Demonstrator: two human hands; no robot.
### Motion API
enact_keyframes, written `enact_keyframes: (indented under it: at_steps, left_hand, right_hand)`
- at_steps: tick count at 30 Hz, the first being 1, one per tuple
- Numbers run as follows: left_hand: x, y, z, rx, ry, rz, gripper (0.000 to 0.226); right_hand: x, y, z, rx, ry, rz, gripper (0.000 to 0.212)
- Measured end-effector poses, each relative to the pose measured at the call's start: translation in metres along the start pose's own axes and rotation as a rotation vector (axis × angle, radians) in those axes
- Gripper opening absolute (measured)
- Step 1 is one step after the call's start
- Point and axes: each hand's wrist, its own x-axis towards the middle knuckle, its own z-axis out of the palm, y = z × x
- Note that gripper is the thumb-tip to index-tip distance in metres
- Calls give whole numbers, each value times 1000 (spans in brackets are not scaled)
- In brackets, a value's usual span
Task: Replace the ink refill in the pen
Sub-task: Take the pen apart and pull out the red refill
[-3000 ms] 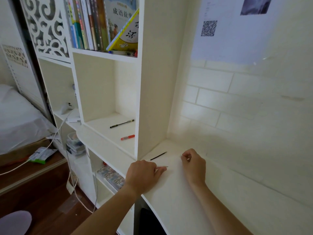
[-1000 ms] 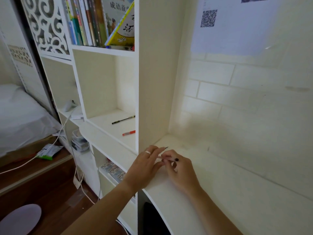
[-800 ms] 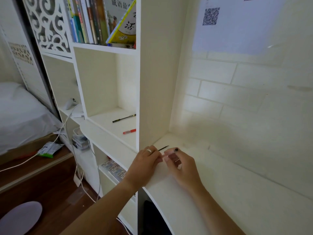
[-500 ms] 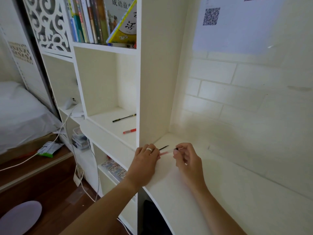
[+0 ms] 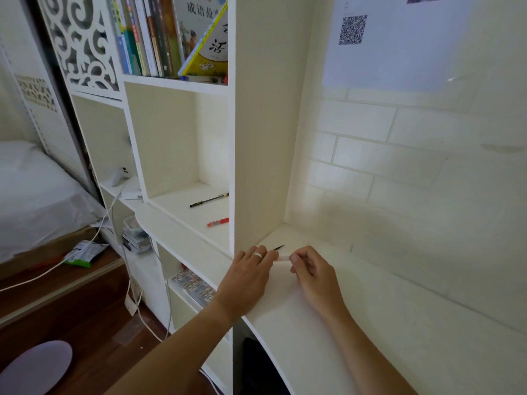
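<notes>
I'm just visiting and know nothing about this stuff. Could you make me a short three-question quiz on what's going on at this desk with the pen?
1. True or false: both the left hand and the right hand grip the pale pink pen piece between them.
2. Multiple choice: where does the red pen lie? A) on the desk B) in the open shelf compartment beside the desk C) on the floor
3. Fill in: the thin black refill lies on the desk just beyond the ____ hand.

Key: 1 true; 2 B; 3 left
</notes>
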Motion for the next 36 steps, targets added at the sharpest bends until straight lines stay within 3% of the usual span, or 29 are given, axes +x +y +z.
enact_keyframes:
  at_steps: [7,11,22,30,36]
  left_hand:
    - [-1,2,-3,-88,25,-12,12]
    - [-1,4,-9,-139,-9,-36,7]
    - [-4,-1,-10,-192,-50,-57,24]
    - [-4,1,-10,-194,-79,-103,27]
    - [-5,0,-10,-184,-75,-149,27]
  right_hand:
    - [3,0,7,-138,47,42,46]
    - [4,2,11,-249,30,-7,47]
    - [6,4,9,-333,-58,-102,47]
    - [3,1,11,-230,-29,-130,40]
    - [3,2,5,-110,-36,-86,14]
